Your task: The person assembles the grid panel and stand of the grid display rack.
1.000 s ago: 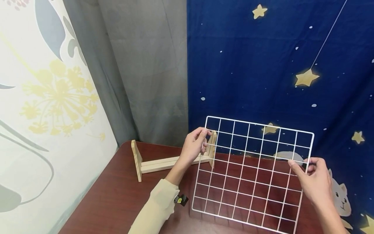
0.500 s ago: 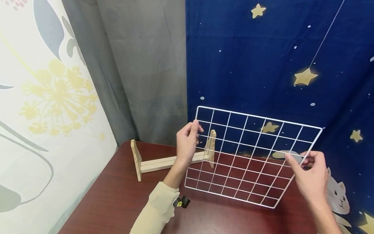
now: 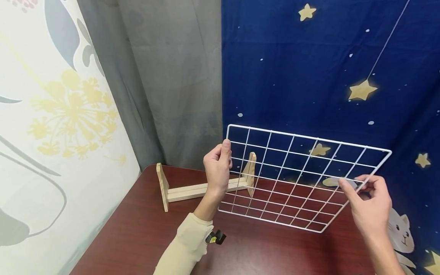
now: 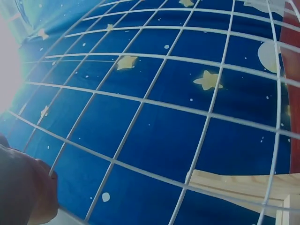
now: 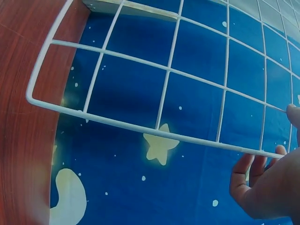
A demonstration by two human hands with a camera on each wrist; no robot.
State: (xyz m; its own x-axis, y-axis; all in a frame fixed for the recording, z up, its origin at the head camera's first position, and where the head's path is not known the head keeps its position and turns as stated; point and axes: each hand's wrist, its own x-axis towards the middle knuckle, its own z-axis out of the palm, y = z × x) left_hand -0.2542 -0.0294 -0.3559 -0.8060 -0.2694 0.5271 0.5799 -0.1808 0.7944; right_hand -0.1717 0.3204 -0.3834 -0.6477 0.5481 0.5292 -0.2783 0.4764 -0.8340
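Note:
A white wire grid panel [image 3: 282, 167] is held up above the table, its lower edge tilted away toward the back. My left hand [image 3: 218, 168] grips its left edge near the upper corner, thumb pointing up. On the opposite side my right hand [image 3: 371, 202] pinches the right edge between thumb and curled fingers. In the right wrist view, fingers [image 5: 240, 180] curl around the outer wire. Behind the panel and left hand stands a pale wooden rack [image 3: 187, 191] with two upright ends joined by slats; part of it is covered by the left hand.
The rack stands on a dark red-brown table [image 3: 137, 225] near its back edge. A blue curtain [image 3: 292, 76] with stars hangs behind it, beside a grey curtain [image 3: 178, 84]. A patterned white panel [image 3: 44, 183] borders the left side.
The grid panel has tilted, its lower edge swinging up and away while its top spreads wider in view. My left hand has shifted left and slightly up. The rack has stayed put.

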